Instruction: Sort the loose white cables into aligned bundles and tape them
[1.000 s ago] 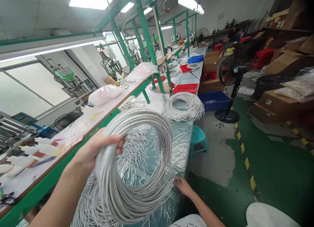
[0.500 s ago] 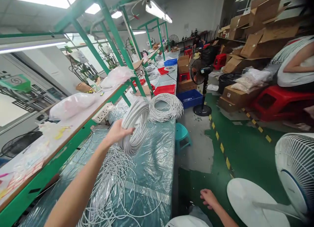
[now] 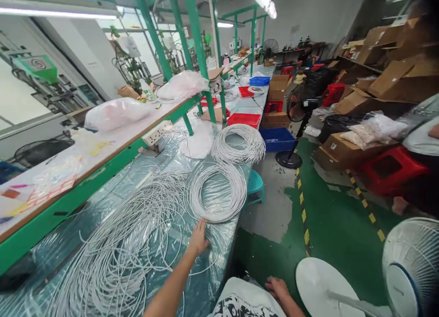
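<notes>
A round coil of white cable (image 3: 195, 196) lies flat on the plastic-covered bench (image 3: 224, 237). At its near edge is my left hand (image 3: 199, 239), fingers stretched out and the tips touching or almost touching the cable. A second white coil (image 3: 219, 141) lies just beyond, its far side fanning into loose ends. Left of my hand a large loose bundle of white cables (image 3: 113, 244) spreads over the bench. My right hand (image 3: 278, 287) hangs low beside my lap, its fingers partly apart and nothing seen in them.
A raised shelf with a green edge (image 3: 103, 173) and a power strip (image 3: 157, 133) borders the left. Red (image 3: 243, 119) and blue trays (image 3: 259, 81) stand farther along. To the right are a teal stool (image 3: 255, 187), a black fan (image 3: 298, 104) and a white fan (image 3: 408, 266).
The coil that my left hand held up now lies flat on the bench, and the fingers have loosened from it. The view has turned left.
</notes>
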`<action>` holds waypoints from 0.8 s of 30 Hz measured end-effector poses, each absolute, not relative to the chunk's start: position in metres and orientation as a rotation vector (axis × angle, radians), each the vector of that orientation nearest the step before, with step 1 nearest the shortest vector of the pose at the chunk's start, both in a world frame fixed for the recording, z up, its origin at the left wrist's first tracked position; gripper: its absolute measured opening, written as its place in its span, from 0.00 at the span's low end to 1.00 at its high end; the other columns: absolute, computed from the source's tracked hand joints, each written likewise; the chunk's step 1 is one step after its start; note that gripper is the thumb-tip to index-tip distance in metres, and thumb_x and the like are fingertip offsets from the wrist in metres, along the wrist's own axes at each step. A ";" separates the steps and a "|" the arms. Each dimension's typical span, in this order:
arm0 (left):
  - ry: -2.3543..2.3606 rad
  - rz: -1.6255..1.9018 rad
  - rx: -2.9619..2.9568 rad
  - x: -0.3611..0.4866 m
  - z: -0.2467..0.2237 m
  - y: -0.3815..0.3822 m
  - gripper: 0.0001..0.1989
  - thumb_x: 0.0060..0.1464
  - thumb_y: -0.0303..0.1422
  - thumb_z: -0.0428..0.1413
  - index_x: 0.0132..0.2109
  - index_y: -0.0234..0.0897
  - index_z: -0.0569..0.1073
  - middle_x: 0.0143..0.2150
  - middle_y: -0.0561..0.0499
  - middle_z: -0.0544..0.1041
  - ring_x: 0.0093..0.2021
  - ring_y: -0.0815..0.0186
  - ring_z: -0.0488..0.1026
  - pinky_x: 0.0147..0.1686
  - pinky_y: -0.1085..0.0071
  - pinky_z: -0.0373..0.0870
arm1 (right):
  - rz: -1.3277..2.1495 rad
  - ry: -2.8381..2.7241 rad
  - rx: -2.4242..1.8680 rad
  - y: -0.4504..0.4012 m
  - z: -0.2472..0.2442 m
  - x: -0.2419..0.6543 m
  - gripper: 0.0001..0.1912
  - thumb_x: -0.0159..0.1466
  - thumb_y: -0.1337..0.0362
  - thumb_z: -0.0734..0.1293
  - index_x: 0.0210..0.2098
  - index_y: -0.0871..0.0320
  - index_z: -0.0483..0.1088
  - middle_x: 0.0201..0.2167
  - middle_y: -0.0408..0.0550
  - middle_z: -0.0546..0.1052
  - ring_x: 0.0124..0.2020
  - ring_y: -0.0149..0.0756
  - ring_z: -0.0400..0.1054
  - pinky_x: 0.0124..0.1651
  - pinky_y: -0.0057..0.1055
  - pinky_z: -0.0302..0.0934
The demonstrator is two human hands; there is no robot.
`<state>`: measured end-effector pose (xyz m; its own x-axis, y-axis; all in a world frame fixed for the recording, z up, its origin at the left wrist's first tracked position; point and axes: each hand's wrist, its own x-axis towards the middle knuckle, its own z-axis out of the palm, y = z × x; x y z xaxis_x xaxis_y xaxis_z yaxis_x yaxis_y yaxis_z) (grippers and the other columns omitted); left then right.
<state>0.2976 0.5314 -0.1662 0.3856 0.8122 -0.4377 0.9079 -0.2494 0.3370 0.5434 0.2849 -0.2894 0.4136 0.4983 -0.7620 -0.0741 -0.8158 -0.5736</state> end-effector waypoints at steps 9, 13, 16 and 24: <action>1.762 -0.081 1.511 0.208 -0.209 0.349 0.15 0.48 0.32 0.51 0.43 0.42 0.77 0.43 0.47 0.80 0.49 0.56 0.75 0.52 0.62 0.67 | 1.538 -1.138 -2.161 0.396 -0.269 0.530 0.14 0.60 0.53 0.59 0.32 0.56 0.67 0.31 0.54 0.77 0.29 0.43 0.75 0.27 0.33 0.67; 1.924 0.107 1.185 0.198 -0.212 0.245 0.10 0.44 0.35 0.53 0.34 0.47 0.77 0.36 0.50 0.80 0.43 0.53 0.77 0.47 0.60 0.70 | 1.446 -1.805 -1.905 0.436 -0.252 0.481 0.11 0.65 0.58 0.58 0.35 0.56 0.69 0.35 0.52 0.77 0.39 0.44 0.74 0.42 0.35 0.66; 2.042 0.279 0.926 0.202 -0.214 0.193 0.09 0.43 0.36 0.52 0.31 0.43 0.75 0.32 0.49 0.80 0.40 0.52 0.78 0.44 0.60 0.71 | 1.356 -2.228 -1.619 0.442 -0.243 0.427 0.11 0.64 0.61 0.62 0.45 0.57 0.69 0.45 0.54 0.74 0.51 0.48 0.67 0.54 0.37 0.59; 2.185 0.721 0.563 0.190 -0.215 0.167 0.15 0.52 0.43 0.49 0.33 0.39 0.75 0.33 0.46 0.81 0.37 0.55 0.79 0.40 0.64 0.74 | 1.312 -2.737 -1.278 0.429 -0.240 0.327 0.08 0.56 0.76 0.65 0.35 0.61 0.70 0.43 0.61 0.74 0.51 0.53 0.66 0.51 0.40 0.57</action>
<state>0.1902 0.1669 -0.2155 -0.6186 0.5890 -0.5200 0.1639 0.7441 0.6477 0.3266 0.4286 -0.2399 -0.6891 0.5814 -0.4325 0.7013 0.3851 -0.5999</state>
